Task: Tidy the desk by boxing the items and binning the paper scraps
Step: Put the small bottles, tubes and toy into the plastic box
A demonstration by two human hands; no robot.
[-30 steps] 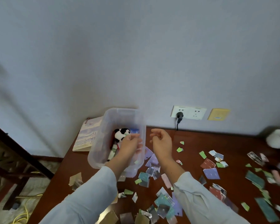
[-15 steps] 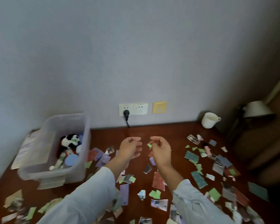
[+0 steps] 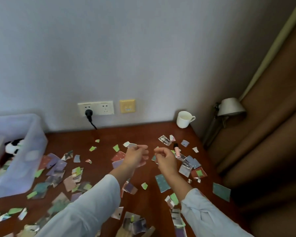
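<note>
Torn paper scraps (image 3: 162, 183) in green, purple, red and teal lie all over the brown desk (image 3: 143, 132). At the left edge stands a clear plastic box (image 3: 36, 139) with a panda plush (image 3: 14, 146) and some scraps inside. A pink pen with a black cap (image 3: 177, 151) lies among scraps at the right. My left hand (image 3: 137, 156) and my right hand (image 3: 165, 158) hover side by side over the desk's middle, fingers loosely curled, with nothing visible in either. The pen lies just right of my right hand.
A white mug (image 3: 184, 119) stands at the desk's back right corner by the wall. A wall socket with a black plug (image 3: 89, 114) sits above the desk's rear edge. A lamp (image 3: 231, 107) and brown curtain are beyond the right edge.
The view has swung right, away from the box. Both hands left the box, where the left hand was inside, and now hover over the scraps mid-desk near the pen.
</note>
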